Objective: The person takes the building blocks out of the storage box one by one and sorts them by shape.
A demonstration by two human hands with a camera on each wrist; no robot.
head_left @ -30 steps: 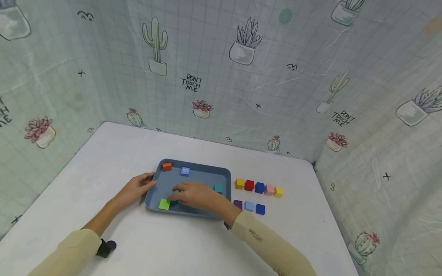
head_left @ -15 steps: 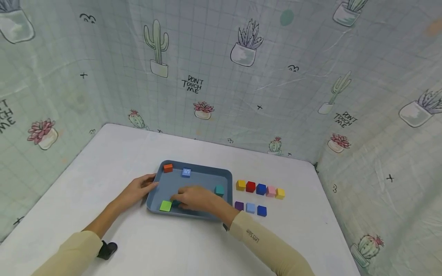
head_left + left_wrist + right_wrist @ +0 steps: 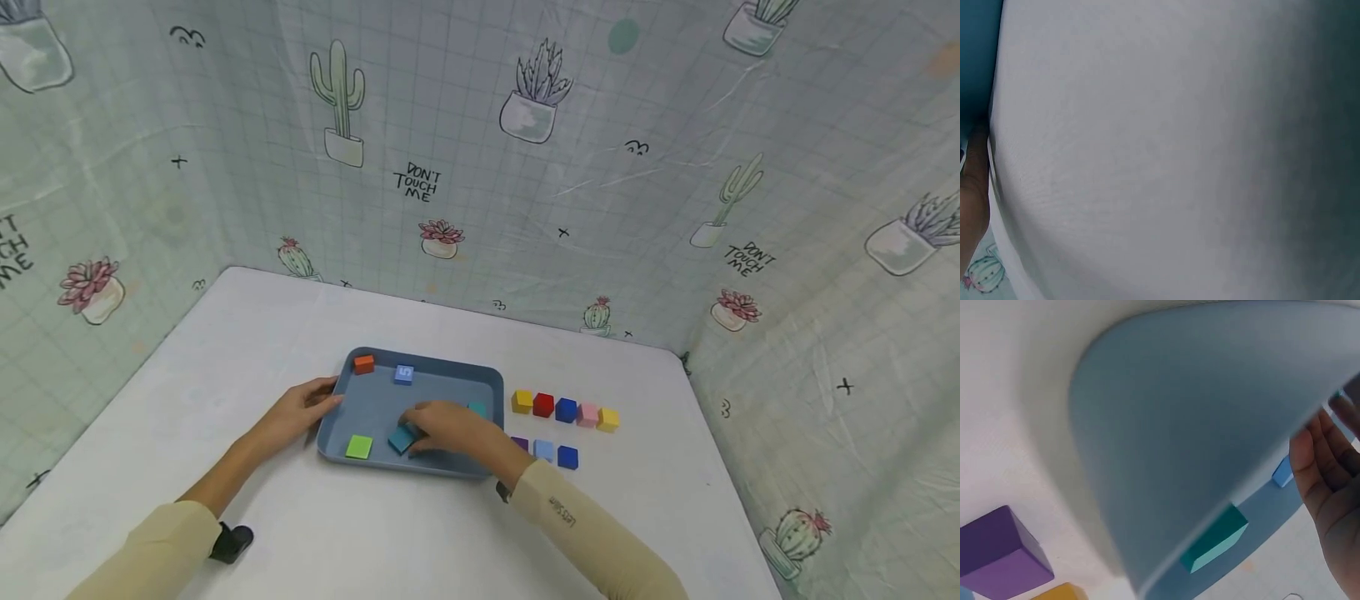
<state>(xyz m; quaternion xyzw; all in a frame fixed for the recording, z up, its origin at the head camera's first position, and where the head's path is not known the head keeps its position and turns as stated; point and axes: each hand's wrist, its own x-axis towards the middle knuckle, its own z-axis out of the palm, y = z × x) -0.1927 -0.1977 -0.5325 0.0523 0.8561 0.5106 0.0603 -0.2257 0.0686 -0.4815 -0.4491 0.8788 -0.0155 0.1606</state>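
Observation:
A blue-grey tray (image 3: pixel 453 365) lies on the white table, its left rim held by my left hand (image 3: pixel 295 412) with the thumb over the edge. Inside the tray, my right hand (image 3: pixel 446 427) pinches a dark teal block (image 3: pixel 401 438), which sits turned at an angle. Just left of that block is a lime green block (image 3: pixel 359 447). An orange block (image 3: pixel 363 364) and a light blue block marked 5 (image 3: pixel 403 375) stand along the far side. Partly behind my right hand sits another teal block (image 3: pixel 477 409), seen more fully in the right wrist view.
Right of the tray, a row holds yellow, red (image 3: pixel 543 405), blue (image 3: pixel 566 410), pink (image 3: pixel 588 416) and yellow blocks. Nearer me are purple (image 3: pixel 1007 556), light blue (image 3: pixel 543 451) and dark blue (image 3: pixel 567 457) blocks. A cactus-print curtain (image 3: pixel 480 183) surrounds the table.
My right hand has moved right, away from the lime green block. The dark teal block has shifted right with it and turned. The left hand stays at the tray rim.

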